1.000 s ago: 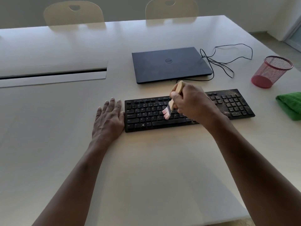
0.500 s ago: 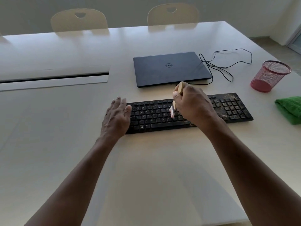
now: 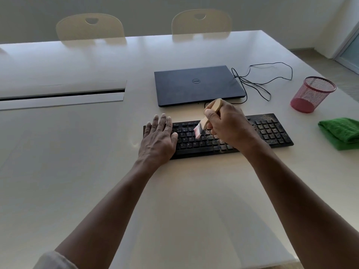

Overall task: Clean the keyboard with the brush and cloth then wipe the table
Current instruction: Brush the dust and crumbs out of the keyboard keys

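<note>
A black keyboard (image 3: 270, 131) lies across the white table (image 3: 184, 191), with brownish crumbs on its right half and number pad. My right hand (image 3: 229, 127) grips a small wooden-handled brush (image 3: 206, 121); its pale bristles touch the keys near the keyboard's middle. My left hand (image 3: 157, 140) rests flat, fingers straight, on the keyboard's left end. A folded green cloth (image 3: 342, 133) lies on the table to the right of the keyboard.
A closed dark laptop (image 3: 196, 84) sits just behind the keyboard, with a thin black cable (image 3: 260, 82) looping off to its right. A red mesh cup (image 3: 312, 94) stands at the right. A cable slot (image 3: 62, 94) runs across the table's left. Two chairs stand behind.
My left hand slid right from the table onto the keyboard's left end. The brush moved a little to the right along the keys.
</note>
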Tool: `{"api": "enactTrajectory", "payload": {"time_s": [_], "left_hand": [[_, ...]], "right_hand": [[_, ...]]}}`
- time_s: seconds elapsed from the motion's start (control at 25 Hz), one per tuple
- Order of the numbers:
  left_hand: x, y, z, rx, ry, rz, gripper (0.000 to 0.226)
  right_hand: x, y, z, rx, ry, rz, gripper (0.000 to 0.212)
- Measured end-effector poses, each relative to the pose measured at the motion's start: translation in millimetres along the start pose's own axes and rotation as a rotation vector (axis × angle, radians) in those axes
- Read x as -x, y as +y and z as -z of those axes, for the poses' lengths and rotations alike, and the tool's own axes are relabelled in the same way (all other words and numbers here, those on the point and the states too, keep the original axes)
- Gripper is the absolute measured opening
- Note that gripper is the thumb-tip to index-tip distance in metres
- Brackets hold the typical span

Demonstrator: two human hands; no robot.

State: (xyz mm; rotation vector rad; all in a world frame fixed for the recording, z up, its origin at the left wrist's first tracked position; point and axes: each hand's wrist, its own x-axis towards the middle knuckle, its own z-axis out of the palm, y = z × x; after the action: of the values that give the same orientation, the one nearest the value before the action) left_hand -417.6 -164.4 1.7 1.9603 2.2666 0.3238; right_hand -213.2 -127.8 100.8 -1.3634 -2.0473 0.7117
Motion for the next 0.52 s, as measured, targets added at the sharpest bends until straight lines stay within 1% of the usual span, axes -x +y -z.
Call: {"api": "enactTrajectory", "payload": {"time_s": [0.08, 0.12, 0.28, 0.32, 0.36, 0.44, 0.48, 0.52], "left_hand": [[0, 0, -1, -0.004, 0.003, 0.003, 0.063], [0, 1, -1, -0.003, 0.004, 0.004, 0.063], [1, 0, -1, -0.005, 0.024, 0.005, 0.062], [1, 0, -2, -0.004, 0.026, 0.005, 0.062], [1, 0, -2, -0.003, 0.026, 0.005, 0.062], [2, 1, -1, 0.003, 0.025, 0.003, 0.062], [2, 1, -1, 0.005, 0.026, 0.001, 0.062], [2, 0, -1, 0.006, 0.027, -0.001, 0.062]], "right_hand": [[3, -1, -4, -0.040, -0.061, -0.013, 0.018], [4, 1, -5, -0.004, -0.062, -0.011, 0.018], [0, 5, 4, 0.300, 0.063, -0.001, 0.019], [-3, 5, 7, 0.309, 0.078, -0.002, 0.019], [-6, 5, 9, 0.252, 0.061, -0.013, 0.020], [-7, 4, 8, 0.058, -0.021, -0.057, 0.019], [-6, 4, 6, 0.025, -0.048, -0.069, 0.018], [-5, 5, 4, 0.081, -0.047, -0.058, 0.017]]}}
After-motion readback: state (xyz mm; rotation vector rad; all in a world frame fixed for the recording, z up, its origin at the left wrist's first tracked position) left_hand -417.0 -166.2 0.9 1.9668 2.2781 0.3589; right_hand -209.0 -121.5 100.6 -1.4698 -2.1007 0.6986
